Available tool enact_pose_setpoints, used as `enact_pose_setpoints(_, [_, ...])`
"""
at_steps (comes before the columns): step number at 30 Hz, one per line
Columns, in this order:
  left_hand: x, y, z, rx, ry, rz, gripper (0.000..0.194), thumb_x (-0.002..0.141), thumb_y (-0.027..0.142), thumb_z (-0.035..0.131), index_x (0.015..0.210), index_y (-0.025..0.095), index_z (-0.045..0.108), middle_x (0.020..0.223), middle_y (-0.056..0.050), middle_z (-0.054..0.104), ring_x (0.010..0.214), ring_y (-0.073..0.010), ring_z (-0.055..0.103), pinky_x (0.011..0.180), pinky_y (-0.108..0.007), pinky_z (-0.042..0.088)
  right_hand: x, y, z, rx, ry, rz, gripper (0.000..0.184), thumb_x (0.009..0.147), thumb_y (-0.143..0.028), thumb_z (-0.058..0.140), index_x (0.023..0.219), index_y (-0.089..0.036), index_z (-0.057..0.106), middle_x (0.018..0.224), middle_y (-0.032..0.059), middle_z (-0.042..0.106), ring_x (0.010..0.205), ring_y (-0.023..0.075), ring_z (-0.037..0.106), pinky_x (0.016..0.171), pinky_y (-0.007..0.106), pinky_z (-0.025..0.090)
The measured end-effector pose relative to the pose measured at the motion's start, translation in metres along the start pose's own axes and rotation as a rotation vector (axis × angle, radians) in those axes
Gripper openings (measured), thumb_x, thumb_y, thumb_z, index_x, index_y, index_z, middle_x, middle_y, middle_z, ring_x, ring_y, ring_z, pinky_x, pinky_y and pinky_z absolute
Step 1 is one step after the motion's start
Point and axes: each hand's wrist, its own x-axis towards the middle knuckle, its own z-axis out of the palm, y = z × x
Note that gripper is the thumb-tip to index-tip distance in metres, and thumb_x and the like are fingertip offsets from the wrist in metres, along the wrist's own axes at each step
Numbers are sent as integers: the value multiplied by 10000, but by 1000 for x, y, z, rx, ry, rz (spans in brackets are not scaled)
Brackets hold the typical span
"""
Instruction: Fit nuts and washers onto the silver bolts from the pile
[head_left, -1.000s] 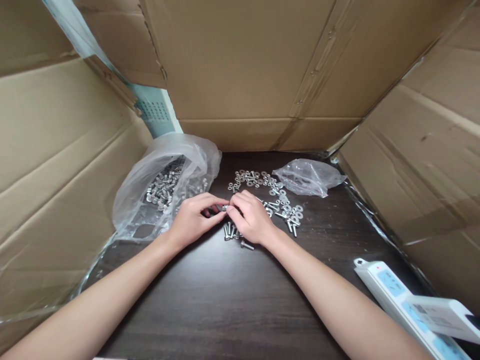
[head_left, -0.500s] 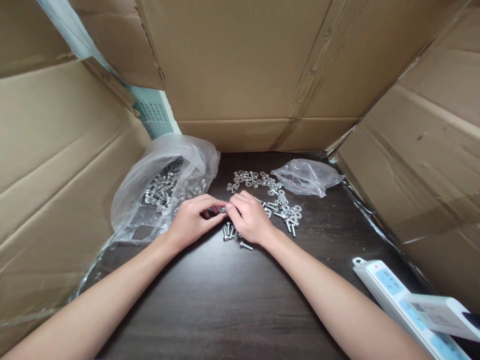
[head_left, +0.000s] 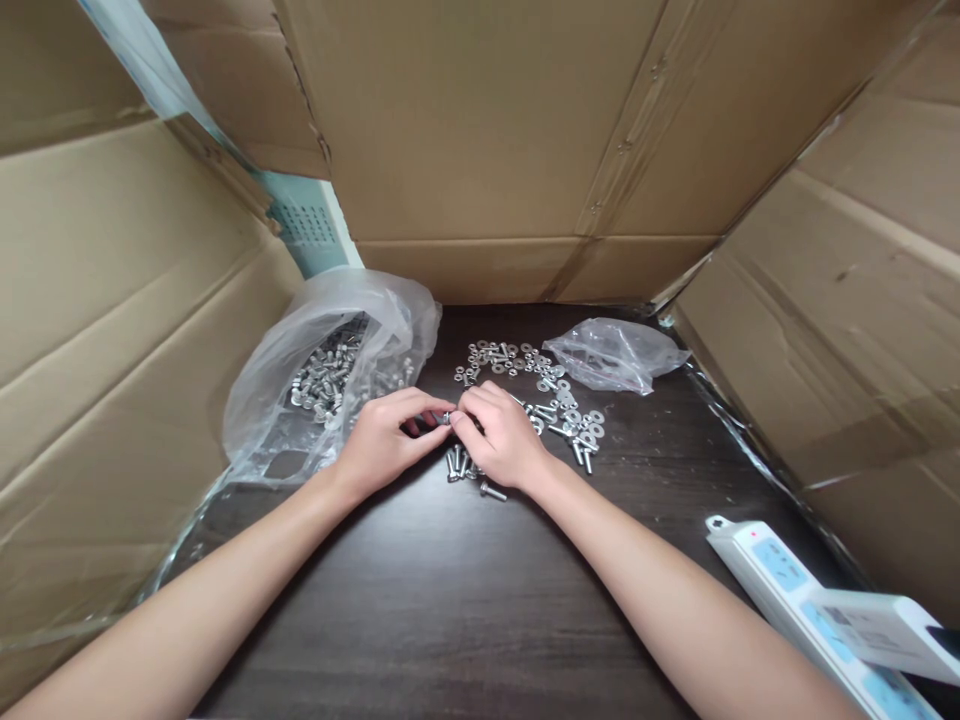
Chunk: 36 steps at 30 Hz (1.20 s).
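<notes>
My left hand (head_left: 394,438) and my right hand (head_left: 496,435) meet over the dark tabletop. Between their fingertips is a small bolt (head_left: 447,418), only a bit of its metal showing. The left thumb and forefinger pinch one end of it. Curled right fingers and thumb close on the other end, hiding whatever sits there. Just below the right hand lie several loose bolts (head_left: 456,463), with a single bolt (head_left: 493,491) nearer to me. Beyond and right of that hand spreads a scatter of bolts, nuts and flat washers (head_left: 564,398).
An open clear plastic bag (head_left: 255,400) full of bolts (head_left: 326,380) stands at left. A crumpled clear bag (head_left: 611,355) lies at back right. A white power strip (head_left: 780,570) with a plugged-in adapter (head_left: 877,630) is at front right. Cardboard walls (head_left: 487,130) surround the table.
</notes>
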Motion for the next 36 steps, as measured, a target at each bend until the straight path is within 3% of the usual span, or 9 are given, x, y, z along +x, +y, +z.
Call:
enact_pose_setpoints(8, [0,0,0,2,-17,1,98,907,214,728,988,178,771,841,-25,750,708,-129,665,627,-211,546,1,0,1,-24,2,-5,351,1049,-246,406,704,-220,461,737,31,576,756,195,454,730,346,355])
enact_pose_setpoints(17, [0,0,0,-8,1,-12,116,909,216,724,1005,181,778,867,-31,756,723,-129,673,634,-212,549,0,-1,-1,35,2,9,235,975,-214,508,742,-217,482,777,25,606,799,199,489,754,345,381])
enact_pose_setpoints(31, [0,0,1,-3,-1,-10,119,929,254,701,992,184,773,858,-39,758,716,-139,675,624,-222,553,0,-1,0,-1,-3,15,286,1014,-235,449,731,-220,487,766,33,605,788,202,483,746,352,379])
enact_pose_setpoints(36, [0,1,0,4,-10,-14,118,920,233,714,1007,184,778,862,-32,757,722,-134,675,640,-219,549,0,-2,-1,16,-8,10,227,971,-222,503,745,-219,487,783,31,614,799,204,491,751,350,380])
